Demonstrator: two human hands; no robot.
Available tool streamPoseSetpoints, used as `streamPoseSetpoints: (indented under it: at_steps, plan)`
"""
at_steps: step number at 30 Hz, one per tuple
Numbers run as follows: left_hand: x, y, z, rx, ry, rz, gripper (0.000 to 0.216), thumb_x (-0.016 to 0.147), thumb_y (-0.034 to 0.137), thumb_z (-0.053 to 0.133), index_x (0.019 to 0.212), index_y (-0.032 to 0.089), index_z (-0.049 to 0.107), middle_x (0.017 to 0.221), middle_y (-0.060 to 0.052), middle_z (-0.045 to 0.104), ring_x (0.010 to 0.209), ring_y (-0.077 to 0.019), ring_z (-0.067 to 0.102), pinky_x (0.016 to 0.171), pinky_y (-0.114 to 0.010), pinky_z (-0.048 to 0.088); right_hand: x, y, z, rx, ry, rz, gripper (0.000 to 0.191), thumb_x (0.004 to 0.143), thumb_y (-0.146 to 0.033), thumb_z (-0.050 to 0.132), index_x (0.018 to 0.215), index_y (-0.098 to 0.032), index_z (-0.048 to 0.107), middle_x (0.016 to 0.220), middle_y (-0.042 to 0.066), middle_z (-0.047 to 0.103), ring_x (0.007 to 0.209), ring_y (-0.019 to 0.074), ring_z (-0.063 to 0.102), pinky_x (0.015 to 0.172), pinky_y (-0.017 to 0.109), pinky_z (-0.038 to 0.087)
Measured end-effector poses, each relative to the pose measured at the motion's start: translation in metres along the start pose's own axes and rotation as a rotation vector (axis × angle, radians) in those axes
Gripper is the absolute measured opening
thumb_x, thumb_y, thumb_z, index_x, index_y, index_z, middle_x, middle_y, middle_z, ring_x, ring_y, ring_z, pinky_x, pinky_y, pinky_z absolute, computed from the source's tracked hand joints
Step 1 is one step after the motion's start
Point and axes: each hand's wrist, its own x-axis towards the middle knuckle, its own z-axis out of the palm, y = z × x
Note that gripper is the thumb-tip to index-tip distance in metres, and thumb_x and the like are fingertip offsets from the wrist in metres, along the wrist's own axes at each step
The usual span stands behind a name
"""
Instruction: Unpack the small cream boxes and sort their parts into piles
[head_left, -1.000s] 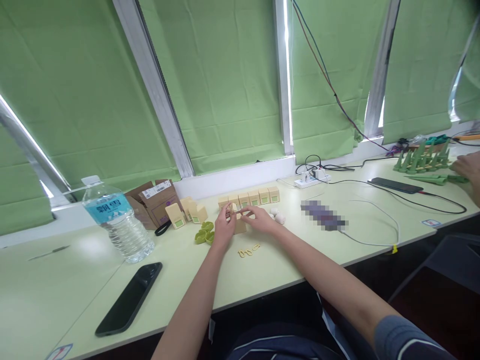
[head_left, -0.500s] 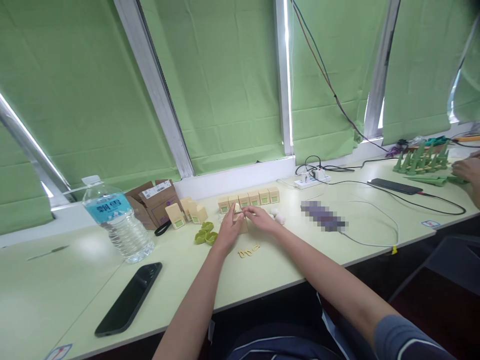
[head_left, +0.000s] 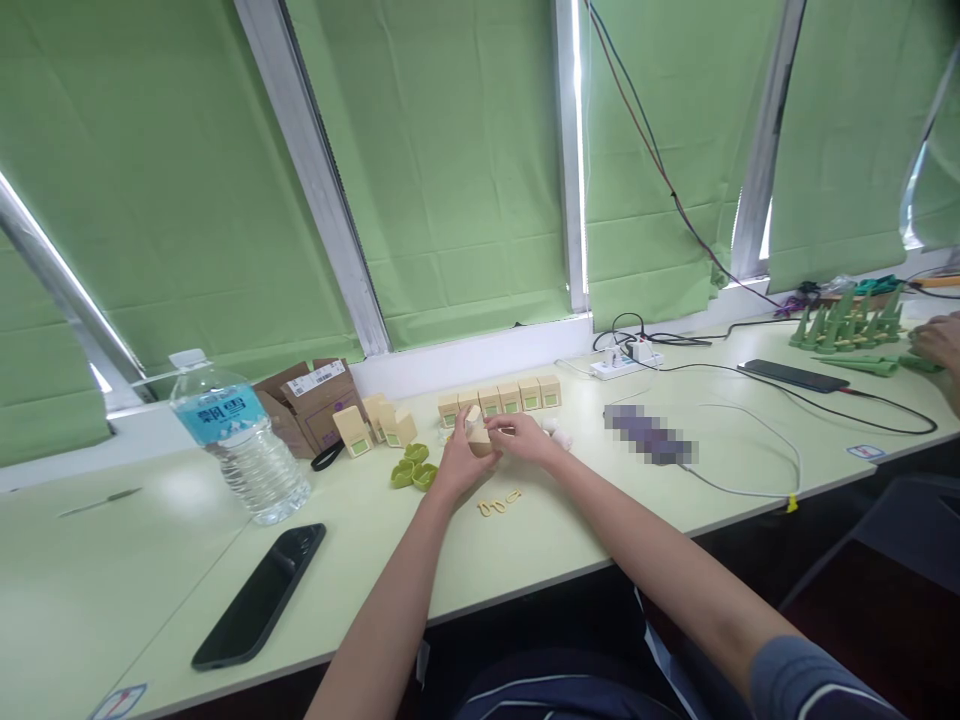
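One beige boxy block (head_left: 478, 441) is at 2 o'clock from L hand (head_left: 460, 464), which clasps it; R hand (head_left: 523, 439), at block's 3 o'clock, bunches fingertips, can't tell on what.

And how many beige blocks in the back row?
6 visible, left to right: first, second, third, fourth, fifth, sixth. The second is partly covered near the left hand; more could be hidden.

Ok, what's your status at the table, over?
Left hand holding small beige boxy piece. Right hand at its upper edge. Close by: olive-green rounded cups, left-hand side.
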Motion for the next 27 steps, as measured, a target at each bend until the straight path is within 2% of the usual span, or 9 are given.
streamPoseSetpoints:
  at_steps: [3,8,12,15,19,23,27]
  plan:
    - [-0.002,0.006,-0.001,0.018,-0.019,0.000,0.092,0.068,0.035,0.080,0.147,0.028,0.032,0.116,-0.011,0.066,0.105,-0.0295,0.063,0.094,-0.046,0.046,0.000,0.000,0.001,-0.069,0.026,-0.027,0.021,0.085,-0.025,0.058,0.096,-0.022,0.075,0.114,0.003,0.072,0.109,0.0226,0.065,0.098,0.039,0.050]
    - [-0.002,0.013,-0.001,0.108,0.036,0.172,0.076,0.076,0.035,0.072,0.143,0.031,0.036,0.143,-0.011,0.048,0.127,-0.0276,0.050,0.105,-0.047,0.038,-0.002,-0.006,-0.001,-0.066,0.044,-0.039,0.029,0.090,-0.026,0.053,0.111,-0.025,0.073,0.117,0.003,0.071,0.106,0.0195,0.066,0.096,0.036,0.053]
    - [-0.001,0.011,0.000,0.166,0.028,0.212,0.052,0.082,0.032,0.065,0.131,0.028,0.048,0.132,-0.009,0.055,0.123,-0.0252,0.051,0.105,-0.045,0.039,-0.003,-0.009,-0.002,-0.108,0.048,-0.032,0.033,0.093,-0.028,0.051,0.120,-0.029,0.069,0.122,0.002,0.069,0.102,0.0194,0.067,0.092,0.035,0.054]
    - [0.001,0.010,0.000,0.178,0.006,0.242,0.036,0.083,0.028,0.063,0.118,0.026,0.057,0.124,-0.008,0.059,0.121,-0.0249,0.053,0.105,-0.043,0.040,-0.002,-0.008,-0.004,-0.186,0.057,-0.034,0.029,0.093,-0.028,0.051,0.113,-0.029,0.073,0.116,0.002,0.072,0.102,0.0205,0.067,0.091,0.036,0.053]
    - [0.001,0.010,0.001,0.174,0.002,0.275,0.029,0.080,0.025,0.065,0.109,0.026,0.059,0.118,-0.007,0.061,0.116,-0.0241,0.055,0.102,-0.042,0.043,-0.002,-0.008,-0.005,-0.254,0.048,-0.053,0.026,0.093,-0.028,0.051,0.098,-0.027,0.077,0.106,0.001,0.074,0.099,0.0214,0.067,0.091,0.036,0.051]
    - [0.001,0.008,0.001,0.206,0.006,0.288,0.034,0.080,0.023,0.066,0.112,0.025,0.055,0.117,-0.008,0.060,0.114,-0.0243,0.055,0.098,-0.042,0.045,-0.002,-0.008,-0.004,-0.224,0.024,-0.034,0.028,0.093,-0.028,0.049,0.097,-0.027,0.077,0.112,0.001,0.073,0.104,0.0220,0.066,0.090,0.034,0.051]
    - [0.001,0.006,0.002,0.234,0.013,0.322,0.035,0.081,0.021,0.065,0.114,0.025,0.054,0.119,-0.008,0.058,0.116,-0.0243,0.055,0.099,-0.042,0.045,-0.002,-0.005,-0.003,-0.214,0.004,0.015,0.028,0.092,-0.028,0.050,0.099,-0.026,0.077,0.108,0.002,0.074,0.103,0.0233,0.066,0.090,0.035,0.052]
